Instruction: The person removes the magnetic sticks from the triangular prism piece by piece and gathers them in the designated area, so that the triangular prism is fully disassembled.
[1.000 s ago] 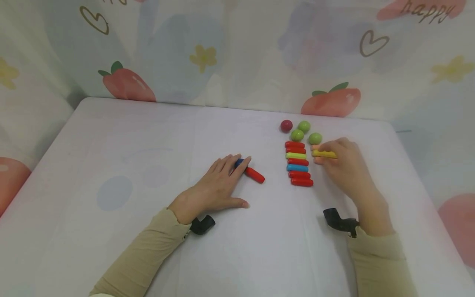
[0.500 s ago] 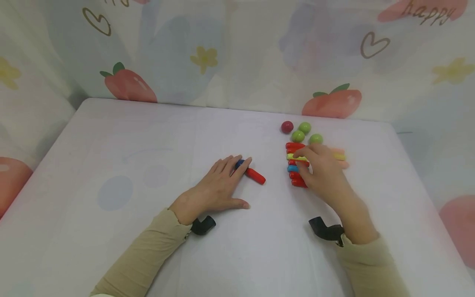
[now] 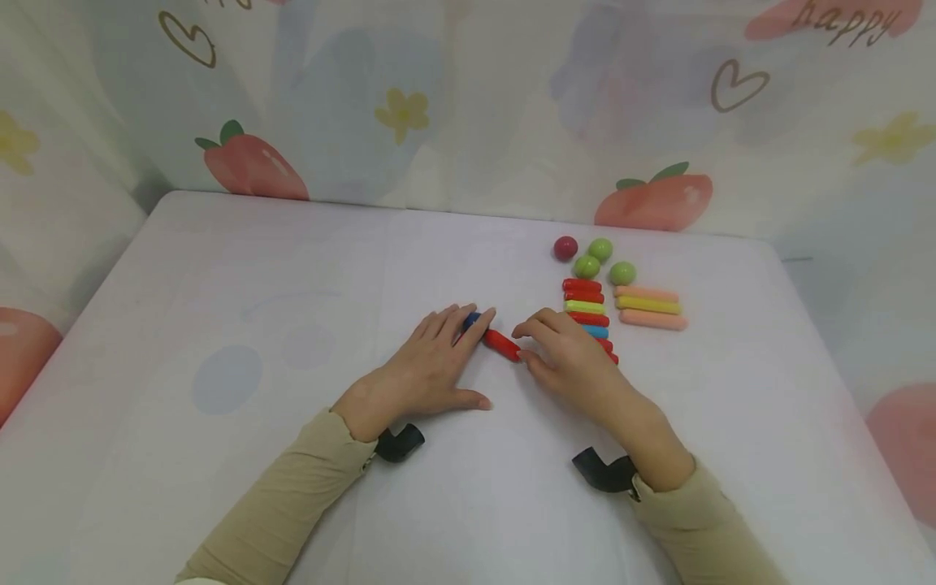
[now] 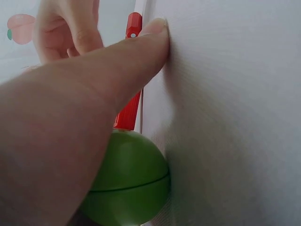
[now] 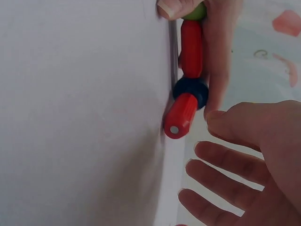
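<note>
Left hand (image 3: 427,370) flat, fingers straight, right hand (image 3: 574,361) beside it, fingers relaxed

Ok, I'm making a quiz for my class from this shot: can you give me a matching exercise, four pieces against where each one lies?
Things:
1. red ball
2. yellow stick
3. dark blue ball
4. light blue stick

Places:
a. against the fingers of the left hand
b. between two peach sticks
c. between red sticks in the long row
d. just left of the green balls

Pairs: 1-d, 2-b, 3-a, 4-c.
</note>
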`<act>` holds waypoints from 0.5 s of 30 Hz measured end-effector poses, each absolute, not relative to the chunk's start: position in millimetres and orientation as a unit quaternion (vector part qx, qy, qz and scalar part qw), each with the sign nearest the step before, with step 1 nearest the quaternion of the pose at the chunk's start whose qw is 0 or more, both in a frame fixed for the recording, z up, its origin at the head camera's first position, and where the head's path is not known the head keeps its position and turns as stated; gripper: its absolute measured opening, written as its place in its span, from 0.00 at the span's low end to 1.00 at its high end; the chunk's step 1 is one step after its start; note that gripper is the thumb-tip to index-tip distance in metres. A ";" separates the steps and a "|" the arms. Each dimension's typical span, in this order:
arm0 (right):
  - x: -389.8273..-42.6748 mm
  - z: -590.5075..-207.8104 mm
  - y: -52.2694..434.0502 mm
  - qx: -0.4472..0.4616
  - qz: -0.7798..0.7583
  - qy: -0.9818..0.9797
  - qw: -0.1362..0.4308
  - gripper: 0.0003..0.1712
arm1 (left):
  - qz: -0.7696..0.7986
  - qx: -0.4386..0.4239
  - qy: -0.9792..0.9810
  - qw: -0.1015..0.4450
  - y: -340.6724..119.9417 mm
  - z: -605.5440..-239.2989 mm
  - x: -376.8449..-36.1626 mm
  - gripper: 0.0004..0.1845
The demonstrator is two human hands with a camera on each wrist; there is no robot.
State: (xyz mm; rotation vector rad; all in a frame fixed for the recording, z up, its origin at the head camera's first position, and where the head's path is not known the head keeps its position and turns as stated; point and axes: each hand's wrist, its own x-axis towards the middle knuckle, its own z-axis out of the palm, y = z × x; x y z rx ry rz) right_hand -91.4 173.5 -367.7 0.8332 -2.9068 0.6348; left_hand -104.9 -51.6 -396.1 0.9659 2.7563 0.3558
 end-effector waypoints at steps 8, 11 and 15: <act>-87.9 -376.8 163.7 0.262 0.195 -0.945 -0.015 0.24 | 0.117 0.322 0.933 0.108 -51.1 -396.0 -105.2 0.61; -87.7 -378.3 162.9 0.262 0.190 -0.946 -0.014 0.25 | 0.119 0.325 0.932 0.107 -51.2 -396.0 -105.1 0.61; -87.4 -378.4 162.9 0.260 0.181 -0.948 -0.020 0.28 | 0.117 0.327 0.932 0.102 -51.2 -396.1 -104.8 0.61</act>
